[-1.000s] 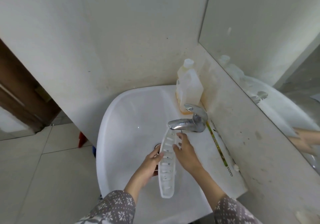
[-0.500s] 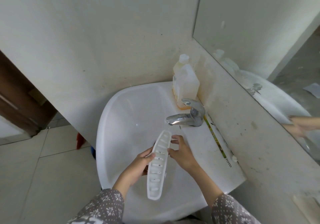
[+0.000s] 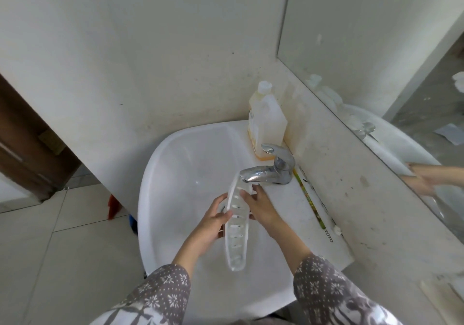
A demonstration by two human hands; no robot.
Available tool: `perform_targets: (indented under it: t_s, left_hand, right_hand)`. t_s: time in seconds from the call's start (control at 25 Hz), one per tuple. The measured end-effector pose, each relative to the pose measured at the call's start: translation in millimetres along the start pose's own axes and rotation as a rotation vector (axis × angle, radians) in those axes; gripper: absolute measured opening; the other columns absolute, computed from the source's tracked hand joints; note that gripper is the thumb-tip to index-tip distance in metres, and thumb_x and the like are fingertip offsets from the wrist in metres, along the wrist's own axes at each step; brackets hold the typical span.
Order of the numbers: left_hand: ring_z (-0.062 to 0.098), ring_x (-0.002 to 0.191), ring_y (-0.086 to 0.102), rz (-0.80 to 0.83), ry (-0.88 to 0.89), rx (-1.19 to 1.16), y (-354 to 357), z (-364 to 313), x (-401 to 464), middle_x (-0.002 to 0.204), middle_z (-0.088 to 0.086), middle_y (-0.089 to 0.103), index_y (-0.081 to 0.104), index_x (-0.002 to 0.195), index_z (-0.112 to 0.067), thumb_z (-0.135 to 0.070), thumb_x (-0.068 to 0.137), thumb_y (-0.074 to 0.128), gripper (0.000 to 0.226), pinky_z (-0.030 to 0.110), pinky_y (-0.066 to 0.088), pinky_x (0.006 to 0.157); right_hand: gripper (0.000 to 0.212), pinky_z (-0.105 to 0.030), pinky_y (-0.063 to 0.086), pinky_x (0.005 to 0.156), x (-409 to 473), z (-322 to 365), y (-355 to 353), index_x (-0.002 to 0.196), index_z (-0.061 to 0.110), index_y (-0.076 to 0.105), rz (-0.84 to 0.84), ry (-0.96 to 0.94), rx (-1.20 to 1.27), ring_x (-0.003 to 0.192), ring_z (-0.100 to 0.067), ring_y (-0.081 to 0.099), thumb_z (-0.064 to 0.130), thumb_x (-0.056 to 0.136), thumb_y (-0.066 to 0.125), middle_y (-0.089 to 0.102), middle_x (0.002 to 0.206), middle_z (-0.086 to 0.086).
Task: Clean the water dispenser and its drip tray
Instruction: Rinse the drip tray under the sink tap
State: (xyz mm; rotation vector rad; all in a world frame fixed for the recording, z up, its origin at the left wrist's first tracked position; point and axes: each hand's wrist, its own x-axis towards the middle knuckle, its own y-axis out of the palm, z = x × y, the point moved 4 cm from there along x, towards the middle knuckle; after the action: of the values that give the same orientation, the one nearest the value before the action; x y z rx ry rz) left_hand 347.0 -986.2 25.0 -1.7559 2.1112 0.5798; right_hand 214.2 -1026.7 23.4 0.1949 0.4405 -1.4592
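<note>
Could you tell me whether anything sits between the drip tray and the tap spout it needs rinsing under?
Nothing visible does: the drip tray, held by the left hand and right hand, already has its far end under the tap spout.

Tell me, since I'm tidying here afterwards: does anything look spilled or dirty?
Yes. An orange residue ring sits under the bottle on the sink ledge, and the wall behind the faucet is speckled.
</note>
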Motion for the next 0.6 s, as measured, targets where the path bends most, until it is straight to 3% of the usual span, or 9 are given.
perform_targets:
  t_s: [0.08, 0.16, 0.24, 0.4, 0.52, 0.6]
  left_hand:
    - [0.02, 0.091, 0.065, -0.015, 0.009, -0.066, 5, -2, 2, 0.104, 0.006, 0.067, 0.035, 0.133, -0.035, -0.015, 0.098, 0.047, 0.042, 0.027, 0.05, 0.074]
    - [0.022, 0.089, 0.064, -0.044, 0.019, -0.144, 9, -8, 6, 0.104, 0.008, 0.066, 0.032, 0.134, -0.034, -0.013, 0.099, 0.045, 0.043, 0.028, 0.051, 0.073]
    - [0.023, 0.088, 0.065, -0.078, 0.041, -0.236, 10, -13, 11, 0.104, 0.009, 0.067, 0.032, 0.136, -0.032, -0.013, 0.1, 0.044, 0.043, 0.032, 0.053, 0.075]
    - [0.022, 0.087, 0.066, -0.091, 0.057, -0.285, 12, -21, 18, 0.102, 0.007, 0.068, 0.031, 0.138, -0.031, -0.015, 0.099, 0.046, 0.045, 0.034, 0.054, 0.074]
    - [0.018, 0.081, 0.067, -0.068, 0.035, -0.254, 17, -22, 20, 0.095, 0.004, 0.07, 0.029, 0.137, -0.033, -0.017, 0.098, 0.048, 0.046, 0.026, 0.052, 0.062]
    - [0.014, 0.068, 0.065, -0.071, 0.025, -0.242, 17, -24, 22, 0.089, 0.005, 0.068, 0.029, 0.136, -0.034, -0.014, 0.099, 0.046, 0.045, 0.022, 0.049, 0.053]
  right_hand:
    - [0.052, -0.043, 0.046, 0.099, 7, 7, 1, 0.136, 0.022, 0.04, 0.006, -0.018, -0.073, 0.119, -0.021, 0.053, 0.042, 0.091, 0.056, 0.053, 0.132, -0.004]
    - [0.057, -0.045, 0.043, 0.102, 12, 5, 3, 0.136, 0.021, 0.044, 0.01, -0.015, -0.097, 0.119, -0.022, 0.054, 0.048, 0.088, 0.059, 0.056, 0.13, -0.003]
    - [0.061, -0.043, 0.044, 0.101, 9, 4, 5, 0.134, 0.018, 0.048, 0.036, -0.006, -0.147, 0.115, -0.022, 0.056, 0.054, 0.086, 0.058, 0.059, 0.125, -0.003]
    - [0.049, -0.031, 0.05, 0.089, 9, -8, 3, 0.119, 0.015, 0.059, 0.08, 0.033, -0.112, 0.102, -0.015, 0.062, 0.053, 0.089, 0.054, 0.066, 0.111, -0.001]
    - [0.061, -0.032, 0.05, 0.089, 15, -7, 1, 0.118, 0.016, 0.059, 0.046, 0.051, -0.094, 0.102, -0.014, 0.061, 0.066, 0.082, 0.054, 0.064, 0.112, 0.0]
    - [0.048, -0.03, 0.049, 0.088, 19, -7, -2, 0.112, 0.012, 0.061, -0.011, 0.044, -0.071, 0.1, -0.016, 0.061, 0.053, 0.093, 0.045, 0.065, 0.111, -0.003]
